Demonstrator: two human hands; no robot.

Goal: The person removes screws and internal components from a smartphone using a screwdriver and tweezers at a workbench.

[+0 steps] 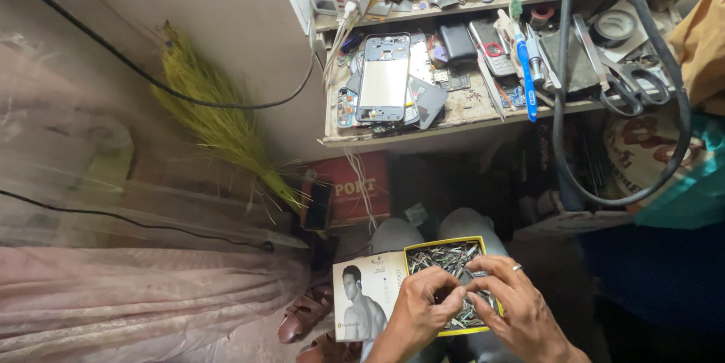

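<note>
Both hands over a yellow-rimmed box (411, 246) of small metal parts (445, 257) resting on the lap w/ its printed lid open to the left: left hand (423, 306) pinching bits w/ fingers curled narrow, right hand (513, 302) likewise pinched into the pile, below a cluttered tabletop (468, 110) w/ an opened phone (384, 78).

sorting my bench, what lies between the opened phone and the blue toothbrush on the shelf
In the head view, a black wallet-like pouch and a small keypad phone lie between the opened phone and blue toothbrush.
</note>
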